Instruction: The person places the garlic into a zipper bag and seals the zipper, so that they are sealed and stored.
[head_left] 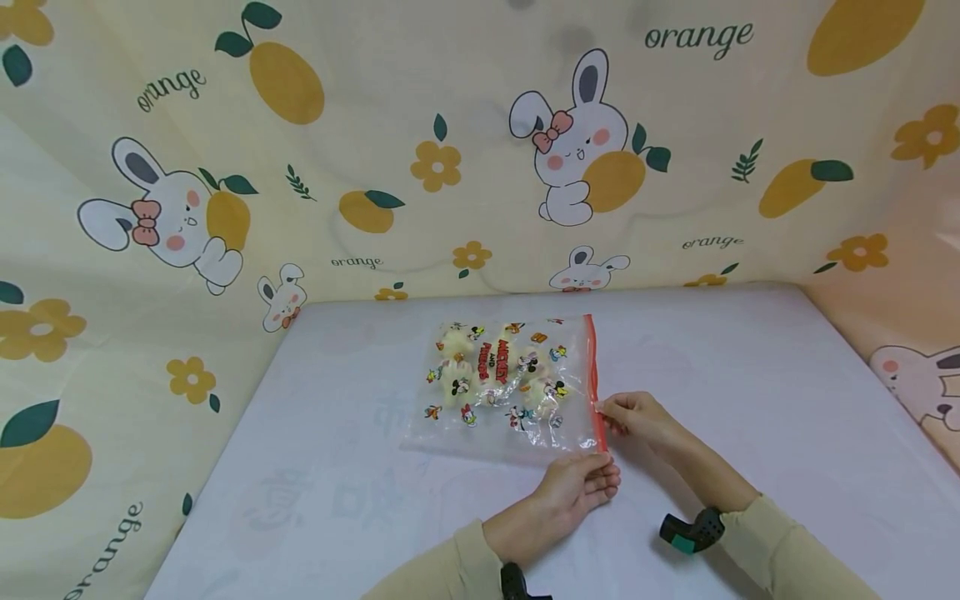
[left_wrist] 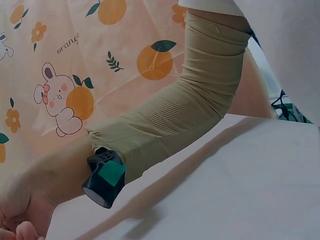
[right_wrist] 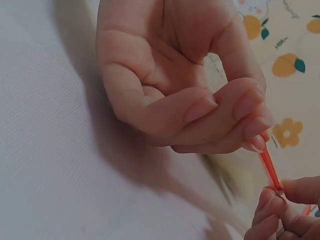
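A clear zip bag (head_left: 510,433), printed with small cartoon figures and red lettering, lies flat on the white table. Several pale yellowish lumps show through its plastic; what they are I cannot tell. Its red zip strip (head_left: 595,367) runs down the right side. My left hand (head_left: 570,496) pinches the strip's near end at the corner. Further up the strip, my right hand (head_left: 641,423) pinches it between thumb and fingers. In the right wrist view, a short stretch of red strip (right_wrist: 270,162) spans the gap between the right hand (right_wrist: 185,95) and the left hand (right_wrist: 285,220).
The white table (head_left: 315,467) reaches back to a curtain (head_left: 480,167) printed with rabbits and oranges, which also hangs along both sides. A black device (head_left: 692,531) with a green patch is worn on the right wrist. Dark cables (left_wrist: 285,107) show beyond the table edge.
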